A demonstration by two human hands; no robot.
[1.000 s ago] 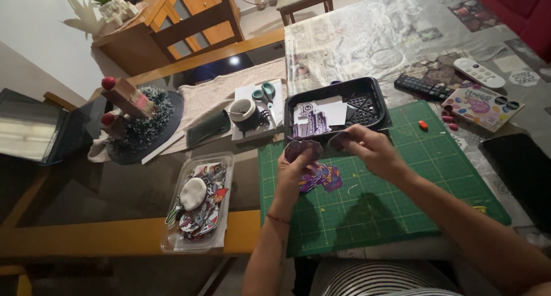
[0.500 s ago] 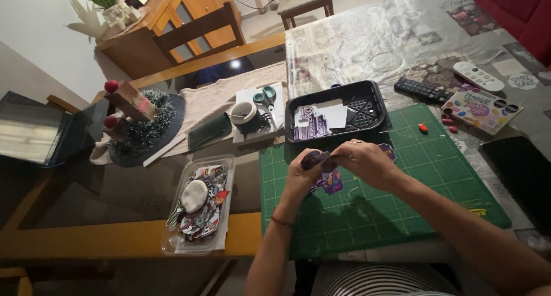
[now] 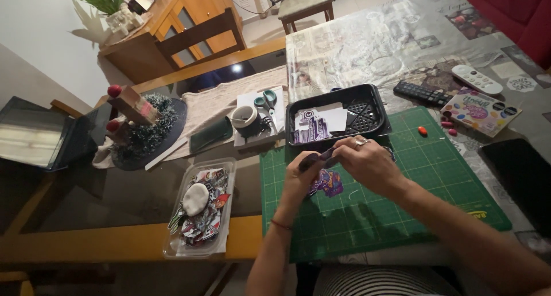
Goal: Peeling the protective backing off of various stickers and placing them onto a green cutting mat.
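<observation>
Both hands, left hand (image 3: 299,178) and right hand (image 3: 367,165), pinch a small purple sticker (image 3: 319,157) above the green cutting mat (image 3: 402,215), grip clamped.

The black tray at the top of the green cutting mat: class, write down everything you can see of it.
The black tray is a shallow rectangular dish with rounded corners and a raised rim, and it looks like thin plastic. Its floor shows a ribbed lattice pattern on the right. It lies flat on the table, its near edge at the far edge of the green cutting mat. Inside lie a white paper and a purple and white cut-out. Neither hand touches it.
</observation>
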